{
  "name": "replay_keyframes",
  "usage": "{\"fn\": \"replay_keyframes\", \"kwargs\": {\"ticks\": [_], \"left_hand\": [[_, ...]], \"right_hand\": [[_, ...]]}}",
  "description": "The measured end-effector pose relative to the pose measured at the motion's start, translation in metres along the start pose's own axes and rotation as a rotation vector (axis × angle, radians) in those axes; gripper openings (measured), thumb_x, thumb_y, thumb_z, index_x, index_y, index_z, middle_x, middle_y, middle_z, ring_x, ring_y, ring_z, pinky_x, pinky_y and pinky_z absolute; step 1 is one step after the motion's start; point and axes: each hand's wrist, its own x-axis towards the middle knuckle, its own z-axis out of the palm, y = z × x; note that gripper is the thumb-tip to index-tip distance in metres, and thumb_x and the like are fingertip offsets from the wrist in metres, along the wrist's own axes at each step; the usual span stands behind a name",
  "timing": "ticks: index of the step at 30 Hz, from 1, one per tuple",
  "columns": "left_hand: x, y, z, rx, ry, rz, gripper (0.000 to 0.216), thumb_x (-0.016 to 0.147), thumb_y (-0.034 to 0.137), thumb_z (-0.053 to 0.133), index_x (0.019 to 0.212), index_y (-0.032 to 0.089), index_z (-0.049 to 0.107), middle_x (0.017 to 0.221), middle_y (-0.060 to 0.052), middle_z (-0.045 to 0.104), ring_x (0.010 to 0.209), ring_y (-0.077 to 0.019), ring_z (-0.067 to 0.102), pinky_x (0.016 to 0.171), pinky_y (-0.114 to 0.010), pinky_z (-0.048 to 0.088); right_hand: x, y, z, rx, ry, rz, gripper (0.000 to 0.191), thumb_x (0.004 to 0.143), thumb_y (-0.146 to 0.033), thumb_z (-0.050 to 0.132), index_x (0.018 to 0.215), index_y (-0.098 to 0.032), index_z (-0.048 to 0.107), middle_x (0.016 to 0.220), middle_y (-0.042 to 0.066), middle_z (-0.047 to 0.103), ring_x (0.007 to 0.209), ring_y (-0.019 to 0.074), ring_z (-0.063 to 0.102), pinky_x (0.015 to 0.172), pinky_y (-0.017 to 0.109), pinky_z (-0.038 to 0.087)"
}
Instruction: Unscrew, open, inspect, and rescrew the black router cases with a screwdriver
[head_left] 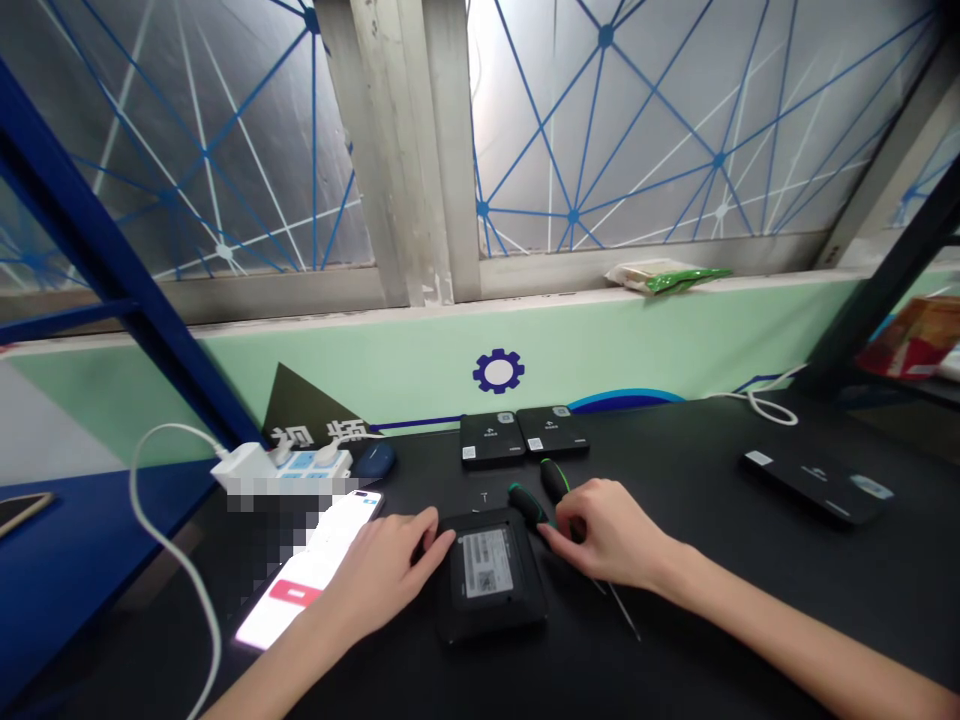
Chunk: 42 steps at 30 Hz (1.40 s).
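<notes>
A small black box (pixel 491 575) with a white label lies face down on the black table (pixel 712 600) in front of me. My left hand (pixel 386 570) rests flat on the table, fingers stretched out, fingertips touching the box's left edge. My right hand (pixel 607 535) is curled, with its fingers pinched on the handle of a black-and-green screwdriver (pixel 529 505) just right of the box. A second black-and-green screwdriver (pixel 555 480) lies beside it, its thin shaft running under my wrist.
A lit phone (pixel 300 590) lies under my left forearm. Behind are a white power strip (pixel 285 465) with a white cable, a dark mouse (pixel 375 460), two black boxes (pixel 521 435), and a flat black device (pixel 817 485) at the right.
</notes>
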Motion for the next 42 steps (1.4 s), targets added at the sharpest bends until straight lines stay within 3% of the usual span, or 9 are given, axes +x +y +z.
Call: {"fn": "replay_keyframes", "kwargs": {"ticks": [9,15,20,24,27,30,33,38,42], "left_hand": [[0.0,0.001,0.0,-0.006,-0.001,-0.006,0.04,0.101,0.05,0.034,0.075,0.022,0.045,0.064,0.001,0.058,0.058,-0.0183,0.055,0.055,-0.027,0.028],[-0.002,0.002,0.0,0.013,0.005,-0.019,0.037,0.098,0.056,0.036,0.092,0.023,0.051,0.065,0.001,0.057,0.062,-0.0208,0.056,0.055,-0.028,0.028],[-0.004,0.002,-0.005,0.024,-0.024,0.013,0.049,0.089,0.067,0.047,0.112,0.024,0.054,0.068,0.002,0.056,0.066,-0.0231,0.057,0.057,-0.028,0.029],[-0.005,-0.001,-0.009,0.019,-0.065,0.044,0.057,0.083,0.07,0.055,0.12,0.026,0.056,0.071,0.002,0.058,0.067,-0.0227,0.057,0.057,-0.029,0.03],[-0.005,-0.002,-0.01,0.006,-0.063,0.058,0.06,0.083,0.069,0.054,0.125,0.026,0.057,0.075,0.0,0.06,0.07,-0.0232,0.058,0.058,-0.029,0.033],[-0.005,-0.003,-0.009,0.013,-0.059,0.063,0.06,0.083,0.069,0.053,0.125,0.026,0.058,0.077,-0.001,0.061,0.071,-0.0238,0.059,0.058,-0.03,0.033],[-0.005,-0.003,-0.009,0.024,-0.064,0.074,0.06,0.085,0.068,0.052,0.126,0.025,0.057,0.077,-0.001,0.061,0.07,-0.0237,0.059,0.059,-0.03,0.034],[-0.005,-0.001,-0.01,0.033,-0.085,0.071,0.061,0.086,0.067,0.052,0.128,0.024,0.055,0.077,-0.001,0.062,0.07,-0.0244,0.059,0.06,-0.031,0.035],[-0.006,-0.001,-0.01,0.035,-0.074,0.079,0.061,0.087,0.068,0.051,0.128,0.024,0.055,0.08,-0.002,0.063,0.072,-0.0248,0.06,0.06,-0.031,0.035]], "right_hand": [[-0.004,-0.003,-0.004,0.049,-0.107,-0.14,0.032,0.082,-0.024,0.058,0.052,-0.019,0.049,0.051,0.0,0.055,0.048,0.0114,0.045,0.054,0.026,0.028],[-0.006,-0.003,-0.004,0.091,-0.055,-0.205,0.035,0.087,-0.023,0.054,0.053,-0.019,0.043,0.052,-0.001,0.05,0.049,0.0112,0.043,0.053,0.025,0.029],[-0.005,0.001,-0.005,0.098,0.061,-0.201,0.027,0.089,-0.026,0.054,0.062,-0.019,0.055,0.061,0.001,0.055,0.057,0.0136,0.049,0.056,0.026,0.034],[-0.005,-0.001,-0.007,0.104,0.111,-0.225,0.016,0.09,-0.029,0.056,0.086,-0.019,0.068,0.081,0.005,0.064,0.076,0.0187,0.056,0.066,0.029,0.043],[-0.004,-0.005,-0.008,0.083,0.067,-0.274,0.039,0.087,-0.042,0.063,0.118,-0.019,0.066,0.118,0.011,0.065,0.105,0.0264,0.056,0.09,0.04,0.046],[-0.002,-0.008,-0.007,0.031,-0.018,-0.304,0.079,0.081,-0.063,0.064,0.143,-0.016,0.049,0.142,0.015,0.052,0.132,0.0361,0.04,0.109,0.052,0.032],[-0.001,-0.01,-0.004,0.005,-0.081,-0.311,0.1,0.075,-0.077,0.059,0.15,-0.013,0.041,0.151,0.017,0.043,0.142,0.0411,0.027,0.116,0.059,0.018],[0.0,-0.012,0.003,0.006,-0.12,-0.303,0.108,0.072,-0.083,0.056,0.15,-0.01,0.039,0.155,0.018,0.038,0.146,0.0419,0.019,0.119,0.06,0.008],[0.001,-0.01,0.002,0.01,-0.09,-0.307,0.095,0.077,-0.077,0.057,0.148,-0.015,0.043,0.153,0.017,0.04,0.143,0.0406,0.025,0.117,0.06,0.017]]}}
